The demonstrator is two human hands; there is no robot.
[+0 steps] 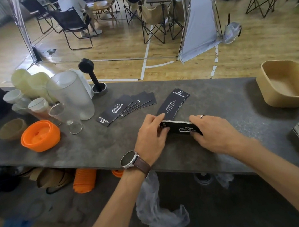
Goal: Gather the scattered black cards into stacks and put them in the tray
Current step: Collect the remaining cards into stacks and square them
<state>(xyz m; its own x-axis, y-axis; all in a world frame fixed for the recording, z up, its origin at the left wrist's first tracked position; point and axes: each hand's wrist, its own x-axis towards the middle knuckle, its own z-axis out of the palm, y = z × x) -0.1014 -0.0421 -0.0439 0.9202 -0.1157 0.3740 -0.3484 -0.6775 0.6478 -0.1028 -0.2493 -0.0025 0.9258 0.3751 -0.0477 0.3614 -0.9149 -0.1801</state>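
- Head view, item one: stack of black cards point(181, 127) stood on its long edge on the counter point(218, 97), apparently to square its edges.
- Left hand point(152, 132) pinches one end; right hand point(213, 130) grips the other.
- One loose card point(174, 101) just behind the stack.
- One fan of cards point(125, 107), five or so, further left.
- One tan tray point(288, 83), far right, holding nothing visible.

cards point(179, 128): black (white lettering) | tray point(288, 85): tan | lid point(40, 138): orange | counter point(228, 103): mottled grey
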